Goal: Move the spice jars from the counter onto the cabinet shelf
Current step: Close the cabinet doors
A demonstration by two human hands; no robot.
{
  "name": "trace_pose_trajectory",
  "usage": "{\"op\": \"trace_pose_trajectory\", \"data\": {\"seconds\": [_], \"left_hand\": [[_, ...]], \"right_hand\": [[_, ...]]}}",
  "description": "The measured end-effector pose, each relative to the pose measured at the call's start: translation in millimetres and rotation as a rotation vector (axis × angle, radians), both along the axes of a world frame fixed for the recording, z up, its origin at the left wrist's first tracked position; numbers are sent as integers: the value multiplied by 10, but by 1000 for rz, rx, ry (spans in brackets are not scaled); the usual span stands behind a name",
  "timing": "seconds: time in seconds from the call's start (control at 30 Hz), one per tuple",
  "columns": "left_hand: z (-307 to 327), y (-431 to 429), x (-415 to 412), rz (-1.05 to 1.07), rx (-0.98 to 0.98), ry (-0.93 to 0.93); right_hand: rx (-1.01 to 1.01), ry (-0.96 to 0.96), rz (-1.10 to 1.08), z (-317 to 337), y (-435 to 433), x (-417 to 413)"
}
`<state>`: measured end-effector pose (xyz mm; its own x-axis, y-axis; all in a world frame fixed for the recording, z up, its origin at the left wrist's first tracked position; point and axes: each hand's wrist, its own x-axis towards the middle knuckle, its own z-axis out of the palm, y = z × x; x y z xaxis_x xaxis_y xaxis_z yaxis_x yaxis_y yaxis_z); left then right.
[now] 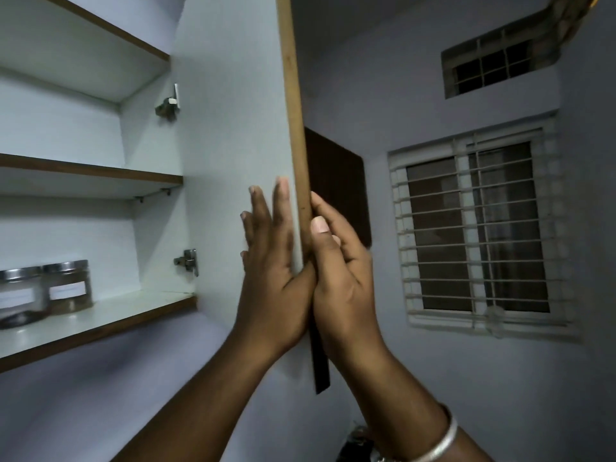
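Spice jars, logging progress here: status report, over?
Left hand flat on cabinet door; right hand grips its edge. Two spice jars on bottom shelf. Nothing blocking.

Single head cam, tilted up, close on open cabinet door [233, 135], shelves left, window [476, 228] right.

both arms reaching up, left hand [271, 261] flat with fingers straight, right hand [336, 261] curled, thumb up, heels of palms touching
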<state>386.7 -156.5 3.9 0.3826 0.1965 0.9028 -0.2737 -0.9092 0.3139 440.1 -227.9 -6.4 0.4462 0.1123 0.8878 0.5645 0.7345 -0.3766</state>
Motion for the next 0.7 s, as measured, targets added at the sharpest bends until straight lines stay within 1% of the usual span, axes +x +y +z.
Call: {"op": "trace_pose_trajectory", "data": {"seconds": [0.03,0.1,0.13,0.17,0.23,0.3,0.37,0.43,0.53,0.7], "left_hand": [[4,37,-182,-21,-22,-45],[-6,125,-566,-131,-90,-106],[-7,100,-598,-201,-133,-125],[-19,240,-951,-166,-154,-160],[-23,315,-1123,-183,-172,-175],[-39,443,-1478,-74,-189,-187],[-25,564,-1831,-5,-250,-232],[-6,706,-2132,51,-335,-244],[44,906,-2435,135,-442,-214],[88,1188,-2740,302,-460,-188]], "right_hand": [[7,-33,36,4,62,-158],[0,-89,80,12,236,-447],[11,-131,53,-17,270,-421],[6,-139,152,-1,475,-730],[19,-173,112,-21,624,-822],[22,-213,129,-36,906,-1128],[-4,-266,95,-98,1189,-1441],[-23,-315,40,-151,1447,-1704],[-64,-389,-54,-202,1796,-1941],[-99,-467,-166,-266,2263,-2169]]}}
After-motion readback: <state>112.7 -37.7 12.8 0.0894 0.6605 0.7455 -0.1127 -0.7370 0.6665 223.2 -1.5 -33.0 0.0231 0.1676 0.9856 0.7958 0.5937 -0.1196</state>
